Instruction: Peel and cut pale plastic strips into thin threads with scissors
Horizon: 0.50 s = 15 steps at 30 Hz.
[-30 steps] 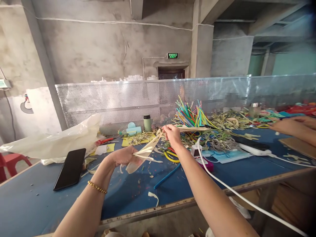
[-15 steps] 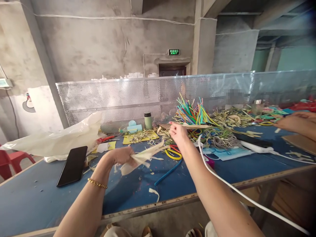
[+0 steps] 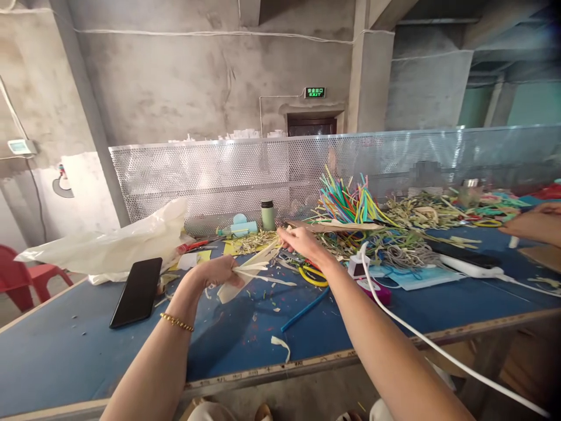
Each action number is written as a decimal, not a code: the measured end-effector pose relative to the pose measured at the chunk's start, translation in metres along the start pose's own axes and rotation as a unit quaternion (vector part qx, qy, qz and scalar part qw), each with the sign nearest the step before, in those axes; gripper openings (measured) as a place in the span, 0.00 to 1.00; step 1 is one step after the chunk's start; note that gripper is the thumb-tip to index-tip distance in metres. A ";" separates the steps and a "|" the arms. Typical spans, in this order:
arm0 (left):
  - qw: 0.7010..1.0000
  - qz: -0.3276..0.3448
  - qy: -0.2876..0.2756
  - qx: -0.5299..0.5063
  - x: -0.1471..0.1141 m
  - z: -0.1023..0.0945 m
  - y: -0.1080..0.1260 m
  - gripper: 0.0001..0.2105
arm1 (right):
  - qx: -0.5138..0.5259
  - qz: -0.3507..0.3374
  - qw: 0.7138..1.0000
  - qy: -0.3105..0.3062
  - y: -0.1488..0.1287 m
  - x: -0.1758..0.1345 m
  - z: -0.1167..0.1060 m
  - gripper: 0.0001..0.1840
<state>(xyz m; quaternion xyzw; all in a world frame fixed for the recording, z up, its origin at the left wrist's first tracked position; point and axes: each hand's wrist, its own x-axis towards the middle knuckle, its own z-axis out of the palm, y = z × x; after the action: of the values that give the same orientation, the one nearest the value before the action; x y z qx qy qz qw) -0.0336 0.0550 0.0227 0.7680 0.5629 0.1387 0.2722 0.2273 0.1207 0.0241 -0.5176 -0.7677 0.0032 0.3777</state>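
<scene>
My left hand (image 3: 217,272) is closed around the near end of several pale, flat, husk-like strips (image 3: 249,279), which fan out over the table. At the far end of the strips is my right hand (image 3: 300,242), its thumb and fingers pinched on a strip's tip. Below that hand lie a coiled yellow cord (image 3: 310,277) and a blue cord (image 3: 304,310). A small curled pale scrap (image 3: 281,346) rests near the table's front edge.
On the blue table (image 3: 228,345) are a black phone (image 3: 137,292), a plastic bag (image 3: 131,242), red-handled scissors (image 3: 193,247), a green bottle (image 3: 267,216), colourful cords (image 3: 346,202), and a white cable (image 3: 421,334). A co-worker's hand (image 3: 532,227) is at the right.
My right hand has come left and slightly down to the strips' far end. My left hand keeps its hold, and the strips have spread apart more. The view has shifted slightly left.
</scene>
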 end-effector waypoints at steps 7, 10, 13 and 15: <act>0.999 0.030 -0.021 -0.005 -0.003 0.000 0.006 0.08 | 0.289 -0.018 0.957 0.031 -0.008 0.001 0.008 0.21; 0.998 0.041 -0.023 -0.030 -0.006 0.003 0.010 0.10 | 0.252 0.022 0.962 0.101 -0.006 0.002 0.007 0.20; 0.997 0.051 -0.026 -0.058 -0.007 0.009 0.017 0.11 | 0.171 0.036 0.970 0.172 -0.004 0.004 0.010 0.20; 0.995 0.058 -0.033 -0.076 -0.006 0.013 0.020 0.12 | 0.154 0.050 0.968 0.193 -0.002 0.006 0.013 0.20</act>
<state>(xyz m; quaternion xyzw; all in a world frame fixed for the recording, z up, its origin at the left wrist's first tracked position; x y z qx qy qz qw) -0.0134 0.0412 0.0247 0.7805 0.4960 0.1714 0.3399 0.2169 0.1298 0.0191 -0.4819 -0.6437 0.0405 0.5931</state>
